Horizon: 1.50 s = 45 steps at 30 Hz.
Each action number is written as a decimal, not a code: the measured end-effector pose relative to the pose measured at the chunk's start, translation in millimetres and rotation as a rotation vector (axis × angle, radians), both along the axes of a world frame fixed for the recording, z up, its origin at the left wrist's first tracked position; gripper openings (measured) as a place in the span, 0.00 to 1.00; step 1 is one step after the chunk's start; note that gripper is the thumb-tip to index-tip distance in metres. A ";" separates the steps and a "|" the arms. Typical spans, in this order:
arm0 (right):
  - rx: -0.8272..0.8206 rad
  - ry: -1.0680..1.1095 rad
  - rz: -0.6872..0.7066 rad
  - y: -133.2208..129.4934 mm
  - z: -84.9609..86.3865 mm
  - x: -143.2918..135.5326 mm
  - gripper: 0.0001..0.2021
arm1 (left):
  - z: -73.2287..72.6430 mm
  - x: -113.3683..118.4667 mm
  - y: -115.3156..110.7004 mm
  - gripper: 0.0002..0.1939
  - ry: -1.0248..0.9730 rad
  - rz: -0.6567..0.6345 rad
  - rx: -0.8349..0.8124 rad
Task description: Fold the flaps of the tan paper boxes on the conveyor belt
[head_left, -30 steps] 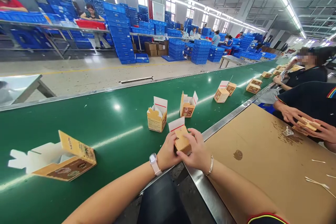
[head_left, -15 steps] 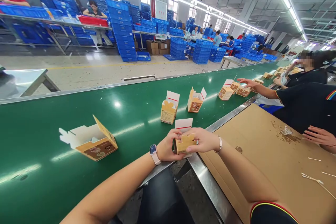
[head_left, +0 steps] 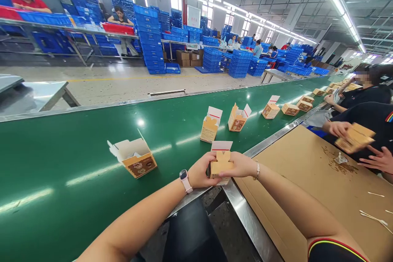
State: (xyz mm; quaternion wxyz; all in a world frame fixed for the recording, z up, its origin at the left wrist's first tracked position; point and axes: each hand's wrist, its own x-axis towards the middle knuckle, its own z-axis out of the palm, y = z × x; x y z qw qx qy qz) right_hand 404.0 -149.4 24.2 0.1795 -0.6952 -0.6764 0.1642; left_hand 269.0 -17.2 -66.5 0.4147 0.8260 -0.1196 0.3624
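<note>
Between my hands is a small tan cardboard box (head_left: pixel 221 167), held at the near edge of the green conveyor belt (head_left: pixel 92 196). Its white top flap with a red strip stands up at the back, and the tan flaps are partly folded in. My left hand (head_left: pixel 201 170), with a pink watch at the wrist, grips the box's left side. My right hand (head_left: pixel 242 164) has its fingers closed round the right side. Further left an open box (head_left: pixel 139 163) sits tilted on the belt. Two more open boxes, one (head_left: pixel 209 127) and another (head_left: pixel 238 119), stand just beyond my hands.
Along the belt to the right are an open-flapped box (head_left: pixel 270 108) and several closed ones. A cardboard-covered table (head_left: pixel 285 196) at my right bears cotton swabs (head_left: pixel 373 216) and brown crumbs. A co-worker's hand (head_left: pixel 339 129) holds a box (head_left: pixel 356 137) above it. Blue crates (head_left: pixel 149 41) are stacked across the aisle.
The tan flaps of the box in my hands lie flatter now. The open boxes on the belt appear further right. The co-worker has lifted a box off the belt to above the table.
</note>
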 end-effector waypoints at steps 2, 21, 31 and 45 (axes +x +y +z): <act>0.192 0.090 -0.175 -6.8 -8.5 -2.0 0.18 | -1.4 2.2 -0.6 0.31 0.004 0.063 -0.043; 0.209 -0.617 -0.124 -14.9 -18.5 -32.9 0.24 | -12.5 16.5 -9.4 0.33 -0.218 0.300 -0.015; 0.315 -0.779 -0.232 63.6 -51.9 34.5 0.25 | -7.6 5.3 -17.9 0.24 -0.255 0.446 0.166; 0.230 0.005 -1.451 64.9 -1.2 180.7 0.28 | -2.1 -0.1 -25.9 0.10 -0.156 0.312 0.256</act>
